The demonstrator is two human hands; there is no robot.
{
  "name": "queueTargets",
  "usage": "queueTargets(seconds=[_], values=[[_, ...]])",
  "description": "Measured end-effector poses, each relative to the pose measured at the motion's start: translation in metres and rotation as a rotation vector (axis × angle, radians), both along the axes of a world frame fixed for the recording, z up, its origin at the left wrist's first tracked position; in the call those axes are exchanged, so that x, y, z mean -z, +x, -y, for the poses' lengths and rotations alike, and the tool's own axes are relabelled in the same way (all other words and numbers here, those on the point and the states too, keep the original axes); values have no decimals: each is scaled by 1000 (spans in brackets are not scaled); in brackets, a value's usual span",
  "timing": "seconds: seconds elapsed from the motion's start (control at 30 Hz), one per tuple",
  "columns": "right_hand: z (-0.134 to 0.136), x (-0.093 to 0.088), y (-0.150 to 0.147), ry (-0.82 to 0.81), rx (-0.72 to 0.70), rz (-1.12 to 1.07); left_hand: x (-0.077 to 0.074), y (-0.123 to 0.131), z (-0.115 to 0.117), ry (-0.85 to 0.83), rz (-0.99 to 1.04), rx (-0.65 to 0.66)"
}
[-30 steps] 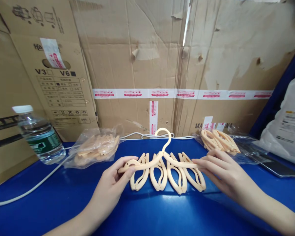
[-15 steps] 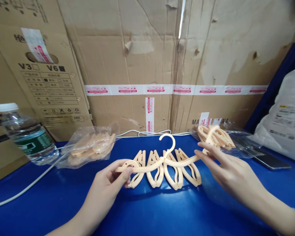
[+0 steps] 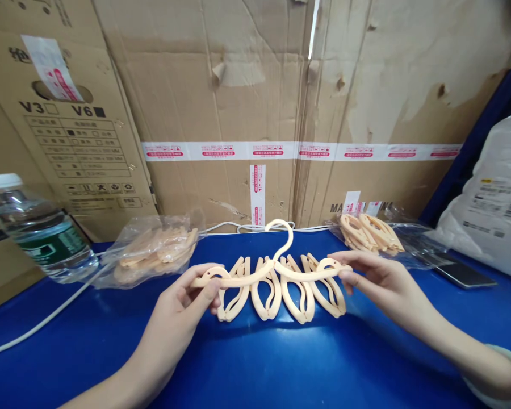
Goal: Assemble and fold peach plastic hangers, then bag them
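Between my hands is an unfolded cream-coloured folding clothes hanger (image 3: 255, 277), its hook pointing up and away from me. My left hand (image 3: 186, 307) pinches the left arm's end between thumb and fingers. At the other end, my right hand (image 3: 378, 281) grips the tip of the right arm the same way. Several folded hangers (image 3: 267, 301) of the same colour lie in a row on the blue tabletop (image 3: 264, 363), just behind and below the held one, which partly covers them.
A clear plastic bag of folded hangers (image 3: 157, 255) lies at the left, near a water bottle (image 3: 46, 238) and a white cable (image 3: 46, 321). More hangers (image 3: 368, 233) rest on plastic at the right, beside a phone (image 3: 464, 272) and a wrapped white package (image 3: 489, 199). Cardboard (image 3: 221, 102) stands behind.
The hanger's right arm, raised at its end before, now lies folded out along the hanger. My right hand has closed on its tip; my left hand keeps its hold.
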State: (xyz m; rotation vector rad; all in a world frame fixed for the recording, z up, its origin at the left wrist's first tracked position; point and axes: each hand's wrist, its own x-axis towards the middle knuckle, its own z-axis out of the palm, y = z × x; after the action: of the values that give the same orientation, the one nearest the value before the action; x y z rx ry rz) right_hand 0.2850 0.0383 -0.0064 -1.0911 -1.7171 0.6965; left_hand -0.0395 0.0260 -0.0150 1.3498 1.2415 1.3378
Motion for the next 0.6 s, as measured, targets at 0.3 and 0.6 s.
queueTargets(seconds=[0.3, 0.6], values=[[18, 6, -30, -267, -123, -519, -10, 19, 13, -97, 26, 149], [40, 8, -47, -359, -548, -133, -11, 33, 27, -80, -80, 178]])
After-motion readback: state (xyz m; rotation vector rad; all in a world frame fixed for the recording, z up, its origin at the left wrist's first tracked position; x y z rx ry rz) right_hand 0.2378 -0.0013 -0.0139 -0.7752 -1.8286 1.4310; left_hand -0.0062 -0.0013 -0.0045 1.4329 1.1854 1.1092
